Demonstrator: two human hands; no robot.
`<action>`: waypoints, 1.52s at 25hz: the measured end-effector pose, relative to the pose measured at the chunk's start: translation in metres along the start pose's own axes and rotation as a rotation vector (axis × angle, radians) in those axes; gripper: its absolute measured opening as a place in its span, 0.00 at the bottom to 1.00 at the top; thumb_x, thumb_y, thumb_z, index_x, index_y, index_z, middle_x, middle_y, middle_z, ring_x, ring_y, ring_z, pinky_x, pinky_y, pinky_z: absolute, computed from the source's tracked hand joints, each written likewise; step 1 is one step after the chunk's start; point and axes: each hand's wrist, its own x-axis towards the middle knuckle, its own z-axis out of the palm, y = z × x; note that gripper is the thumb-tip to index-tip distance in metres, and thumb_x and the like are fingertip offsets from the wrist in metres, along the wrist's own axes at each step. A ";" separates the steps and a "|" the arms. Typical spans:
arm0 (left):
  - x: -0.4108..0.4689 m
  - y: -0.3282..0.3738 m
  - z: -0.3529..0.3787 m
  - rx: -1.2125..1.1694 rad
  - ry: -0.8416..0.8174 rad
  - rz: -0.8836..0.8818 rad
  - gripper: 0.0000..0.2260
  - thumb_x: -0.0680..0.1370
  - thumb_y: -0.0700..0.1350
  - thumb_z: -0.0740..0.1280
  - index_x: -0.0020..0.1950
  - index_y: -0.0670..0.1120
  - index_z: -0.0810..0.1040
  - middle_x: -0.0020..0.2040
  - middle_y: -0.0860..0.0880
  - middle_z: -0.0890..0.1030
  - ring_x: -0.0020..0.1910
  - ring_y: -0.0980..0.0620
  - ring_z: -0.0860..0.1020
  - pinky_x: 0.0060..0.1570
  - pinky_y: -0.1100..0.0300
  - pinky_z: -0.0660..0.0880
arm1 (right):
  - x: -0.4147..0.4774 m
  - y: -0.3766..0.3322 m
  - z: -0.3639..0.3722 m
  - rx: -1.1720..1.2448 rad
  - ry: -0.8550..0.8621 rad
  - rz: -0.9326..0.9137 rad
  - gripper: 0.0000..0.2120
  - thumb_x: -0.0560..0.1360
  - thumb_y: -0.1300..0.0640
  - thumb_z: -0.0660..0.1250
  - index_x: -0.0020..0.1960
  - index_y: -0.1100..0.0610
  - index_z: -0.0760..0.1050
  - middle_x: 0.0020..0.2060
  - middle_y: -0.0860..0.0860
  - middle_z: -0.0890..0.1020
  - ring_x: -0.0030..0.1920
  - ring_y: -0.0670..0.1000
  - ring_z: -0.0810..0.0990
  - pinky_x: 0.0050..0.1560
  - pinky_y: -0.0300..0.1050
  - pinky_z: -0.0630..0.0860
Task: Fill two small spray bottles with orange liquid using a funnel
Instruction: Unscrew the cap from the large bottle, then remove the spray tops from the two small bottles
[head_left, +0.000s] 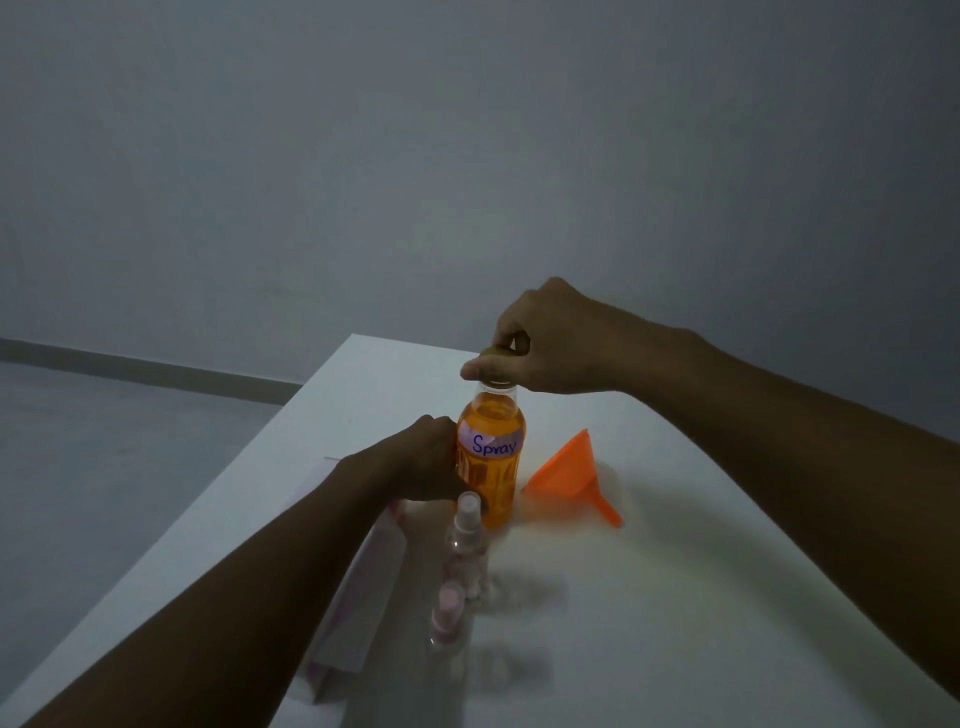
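Fingers (475, 370) of the right hand (550, 343) pinch the cap (491, 352) atop the orange bottle (491, 460), gripped upright on the table (675, 571) by the left hand (421, 460), so this looks like an early step: the funnel (569, 475) lies unused beside it, and both spray bottles (466, 540) stand nearby, capped and seemingly unfilled.
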 end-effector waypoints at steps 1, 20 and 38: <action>0.001 0.000 0.000 -0.001 0.000 -0.008 0.24 0.67 0.54 0.77 0.60 0.49 0.77 0.52 0.49 0.83 0.50 0.52 0.82 0.49 0.66 0.77 | 0.000 0.000 0.000 -0.019 -0.022 -0.057 0.23 0.77 0.39 0.66 0.48 0.59 0.83 0.37 0.54 0.84 0.36 0.57 0.82 0.32 0.42 0.73; 0.000 0.000 0.000 0.067 0.006 -0.034 0.23 0.67 0.55 0.77 0.58 0.49 0.78 0.51 0.50 0.83 0.48 0.53 0.81 0.50 0.65 0.75 | -0.027 -0.006 -0.010 0.251 0.291 0.009 0.16 0.74 0.54 0.74 0.61 0.48 0.77 0.57 0.48 0.76 0.51 0.46 0.78 0.50 0.38 0.78; -0.098 0.041 -0.042 0.205 -0.192 -0.004 0.21 0.72 0.46 0.73 0.64 0.56 0.75 0.59 0.62 0.75 0.59 0.61 0.74 0.60 0.62 0.69 | -0.137 0.003 0.200 0.516 0.435 0.472 0.14 0.71 0.50 0.77 0.54 0.50 0.80 0.51 0.47 0.84 0.52 0.48 0.80 0.54 0.45 0.81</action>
